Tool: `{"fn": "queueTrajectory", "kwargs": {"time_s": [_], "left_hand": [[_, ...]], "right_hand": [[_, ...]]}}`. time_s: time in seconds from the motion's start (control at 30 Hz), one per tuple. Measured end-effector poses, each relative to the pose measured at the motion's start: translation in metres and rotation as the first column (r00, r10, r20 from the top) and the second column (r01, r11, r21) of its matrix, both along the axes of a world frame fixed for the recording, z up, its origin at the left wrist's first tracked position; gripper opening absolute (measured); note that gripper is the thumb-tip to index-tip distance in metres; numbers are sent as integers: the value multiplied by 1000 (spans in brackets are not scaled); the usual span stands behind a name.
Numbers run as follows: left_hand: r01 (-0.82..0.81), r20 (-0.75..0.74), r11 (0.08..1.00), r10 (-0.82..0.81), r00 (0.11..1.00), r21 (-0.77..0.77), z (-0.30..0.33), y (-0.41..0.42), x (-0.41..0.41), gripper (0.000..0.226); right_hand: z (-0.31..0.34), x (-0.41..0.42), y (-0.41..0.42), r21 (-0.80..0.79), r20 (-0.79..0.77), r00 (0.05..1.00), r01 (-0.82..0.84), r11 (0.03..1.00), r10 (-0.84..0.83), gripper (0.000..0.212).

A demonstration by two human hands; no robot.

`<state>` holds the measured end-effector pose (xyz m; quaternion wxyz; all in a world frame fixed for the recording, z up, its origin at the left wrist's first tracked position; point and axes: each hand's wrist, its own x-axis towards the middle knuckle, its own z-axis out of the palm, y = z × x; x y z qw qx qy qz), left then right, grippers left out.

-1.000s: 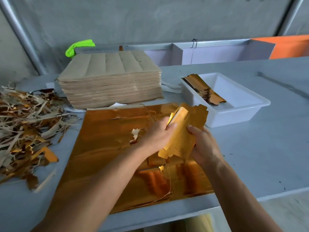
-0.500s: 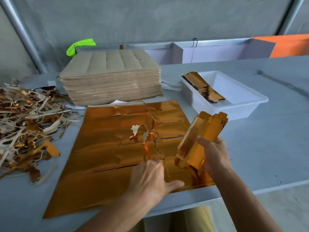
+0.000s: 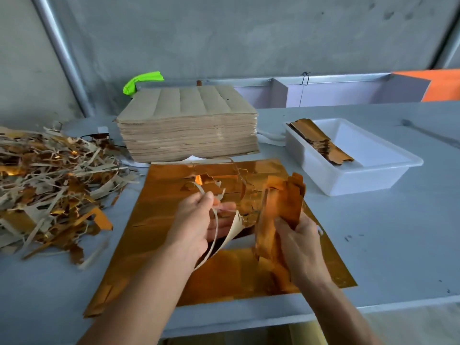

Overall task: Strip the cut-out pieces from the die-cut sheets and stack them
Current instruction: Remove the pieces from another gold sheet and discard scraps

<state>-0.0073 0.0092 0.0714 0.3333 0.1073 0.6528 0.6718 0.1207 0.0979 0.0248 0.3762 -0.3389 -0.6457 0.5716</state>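
A: What is the right hand [image 3: 300, 247] doing?

B: It grips a bundle of gold cut-out pieces [image 3: 278, 215], fingers curled round the lower part, the bundle standing nearly upright above the gold sheet [image 3: 154, 235].

A: And the left hand [image 3: 191, 227]?

B: Just left of the bundle, over the middle of the sheet. Its thumb and fingers pinch a thin strip of waste paper [image 3: 216, 235], which curls down from the fingers and back toward the wrist. One end of the strip looks joined to the torn part of the sheet.

A: Where do finished pieces lie?

B: Beyond the right hand, in a white tray [image 3: 373, 180]. A small stack of pieces [image 3: 321, 143] leans in its near-left corner.

A: Anything else around?

B: Beyond the left hand, touching the far edge of the gold sheet, stands a thick stack of brown sheets [image 3: 189, 125]. Well to the left of that hand is a heap of scrap strips [image 3: 49, 180] on the grey table [image 3: 398, 245]. Behind the brown stack, something bright green [image 3: 142, 80] pokes out.
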Motion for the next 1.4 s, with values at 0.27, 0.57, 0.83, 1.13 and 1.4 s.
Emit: {"fn": "queueTrajectory", "kwargs": {"time_s": [0.27,0.57,0.83,1.13,1.4], "left_hand": [[-271,284,935,202,937,228,0,-1,-2,20],[-381,608,847,89,789,370,1,22,6,22],[-438,725,810,23,688,390,2,17,1,18],[-149,24,978,147,989,147,-3,-6,-26,14],[320,-514,832,-538,668,-454,-5,-3,-24,18]], "right_hand": [[13,2,-29,513,190,949,121,850,-250,23],[4,-36,-56,120,78,996,-53,991,44,23],[-6,-42,-57,-187,-131,984,-147,971,124,40],[-3,-20,-28,-203,-71,994,-98,974,85,37],[-5,-24,-34,-157,-73,991,-118,980,108,30]]}}
